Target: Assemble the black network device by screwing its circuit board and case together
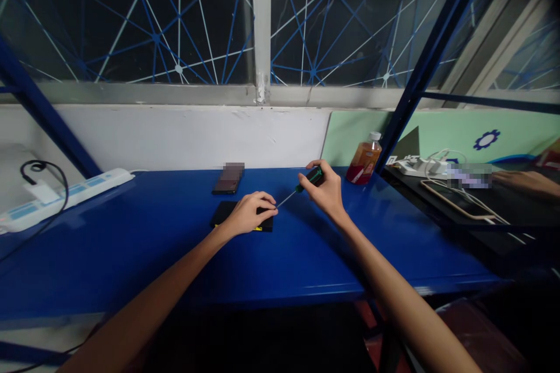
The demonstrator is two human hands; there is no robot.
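Observation:
My right hand (pixel 326 189) is wrapped round the dark handle, with green parts, of a screwdriver (pixel 310 179). Its thin metal shaft slants down to the left, and the tip meets the fingertips of my left hand (pixel 252 213). The thumb and forefinger of that hand are pinched together at the tip; whatever small thing may be between them is hidden. Under my left hand, a flat black box (pixel 224 213) with yellow marks along its front edge lies on the blue table (pixel 175 268). My left palm and fingers cover much of its top.
A dark phone (pixel 228 179) lies behind the black box. A bottle of reddish drink (pixel 364 158) stands at the back right beside a blue post. On the left is a white power strip (pixel 70 198) with a black cable. Another person's hand (pixel 527 182) is at the right, near a phone (pixel 457 199) with cables.

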